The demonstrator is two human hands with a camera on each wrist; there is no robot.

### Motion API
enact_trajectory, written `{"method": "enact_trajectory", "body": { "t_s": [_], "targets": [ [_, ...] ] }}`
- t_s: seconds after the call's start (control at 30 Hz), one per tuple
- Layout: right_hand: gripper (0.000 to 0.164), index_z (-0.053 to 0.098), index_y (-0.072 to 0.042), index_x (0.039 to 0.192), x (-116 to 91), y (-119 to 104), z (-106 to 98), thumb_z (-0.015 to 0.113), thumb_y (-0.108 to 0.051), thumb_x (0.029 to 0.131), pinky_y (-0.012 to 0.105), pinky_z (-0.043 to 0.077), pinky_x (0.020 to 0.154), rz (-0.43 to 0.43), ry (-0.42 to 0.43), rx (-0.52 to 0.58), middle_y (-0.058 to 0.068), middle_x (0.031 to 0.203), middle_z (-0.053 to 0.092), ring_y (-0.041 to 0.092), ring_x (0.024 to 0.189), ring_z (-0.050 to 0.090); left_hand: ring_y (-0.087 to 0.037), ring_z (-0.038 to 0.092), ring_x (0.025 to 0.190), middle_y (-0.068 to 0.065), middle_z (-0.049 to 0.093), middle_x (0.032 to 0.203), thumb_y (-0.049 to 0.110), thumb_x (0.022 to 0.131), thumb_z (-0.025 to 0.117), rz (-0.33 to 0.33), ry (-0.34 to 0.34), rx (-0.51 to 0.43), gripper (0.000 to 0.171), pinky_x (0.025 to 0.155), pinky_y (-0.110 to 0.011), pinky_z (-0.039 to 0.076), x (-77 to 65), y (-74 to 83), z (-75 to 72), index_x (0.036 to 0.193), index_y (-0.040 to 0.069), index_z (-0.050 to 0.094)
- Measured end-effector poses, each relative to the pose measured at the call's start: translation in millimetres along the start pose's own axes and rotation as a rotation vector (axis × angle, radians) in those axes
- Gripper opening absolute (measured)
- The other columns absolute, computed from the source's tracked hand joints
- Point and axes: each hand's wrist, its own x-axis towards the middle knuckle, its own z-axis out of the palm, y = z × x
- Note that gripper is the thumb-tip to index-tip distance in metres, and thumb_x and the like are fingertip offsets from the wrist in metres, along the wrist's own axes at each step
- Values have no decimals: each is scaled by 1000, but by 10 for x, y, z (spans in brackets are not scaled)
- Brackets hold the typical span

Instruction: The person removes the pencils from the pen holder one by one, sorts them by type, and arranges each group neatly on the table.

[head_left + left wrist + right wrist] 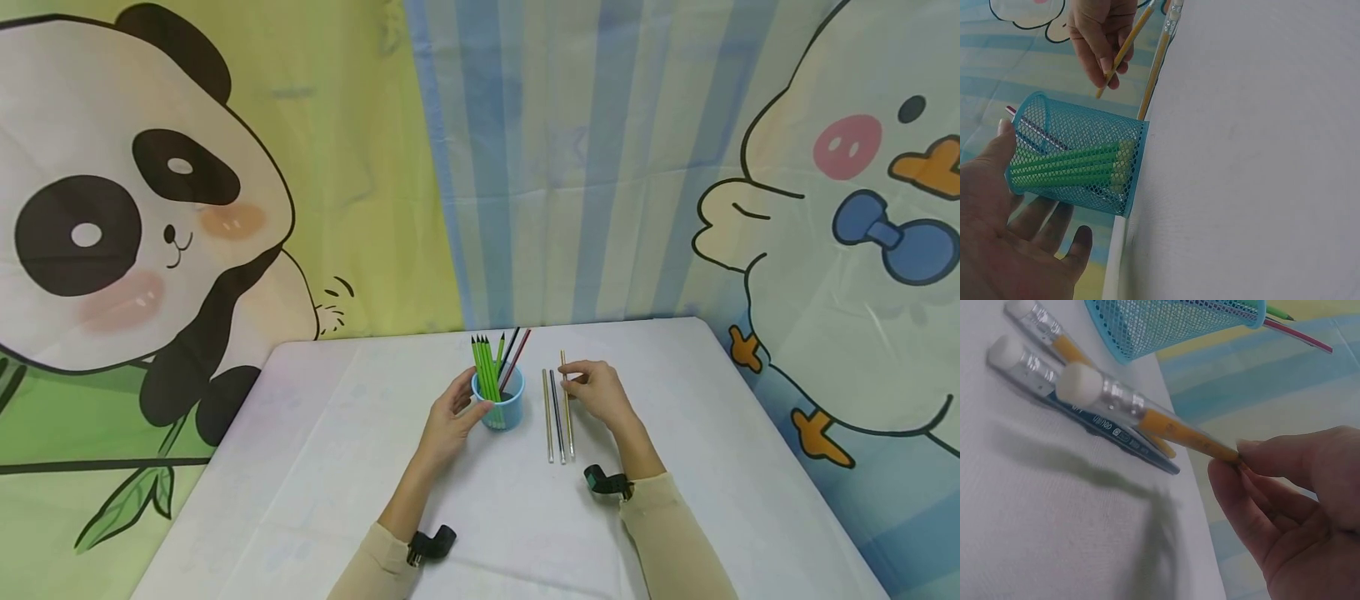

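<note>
My left hand (447, 425) holds a light blue mesh pencil cup (506, 414) from its left side, thumb and fingers about it. Inside stand several green pencils (485, 371), tips up, plus a dark pencil (511, 348) and a red one (517, 358). To the right of the cup, my right hand (600, 393) pinches a yellow pencil (1179, 432) between thumb and fingers near its far end. Its white eraser (1080, 384) points back toward me, above the table. Another yellow pencil (547, 417) and a dark blue pencil (557, 417) lie side by side between cup and held pencil.
A white-covered table (300, 467) carries everything. Behind it hangs a striped blue curtain (555, 167), with a panda print (247, 317) at left and a white bird print (825, 333) at right. Wrist cameras (433, 543) sit on both forearms.
</note>
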Motion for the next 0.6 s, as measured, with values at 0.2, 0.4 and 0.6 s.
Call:
{"method": "enact_trajectory", "body": {
  "t_s": [0.2,0.4,0.6],
  "targets": [
    [30,72,3,124,28,67,28,73,-4,96,34,58,72,1,-22,-15,19,97,79,23,74,75,-24,57,139,-1,61,148,36,95,78,-2,0,9,70,120,-54,42,-7,9,3,156,24,46],
    [28,72,6,123,59,134,70,71,-1,96,36,62,75,-18,-32,-14,24,105,77,23,77,76,-26,58,138,-3,62,148,34,95,78,3,4,4,70,119,-54,42,-7,13,3,157,22,46],
    [27,73,5,122,69,178,122,71,0,95,29,60,69,-17,-33,-36,23,102,78,21,73,75,-29,57,139,-8,61,148,32,95,78,8,4,-3,69,119,-57,41,-10,16,4,156,23,46]
  ]
}}
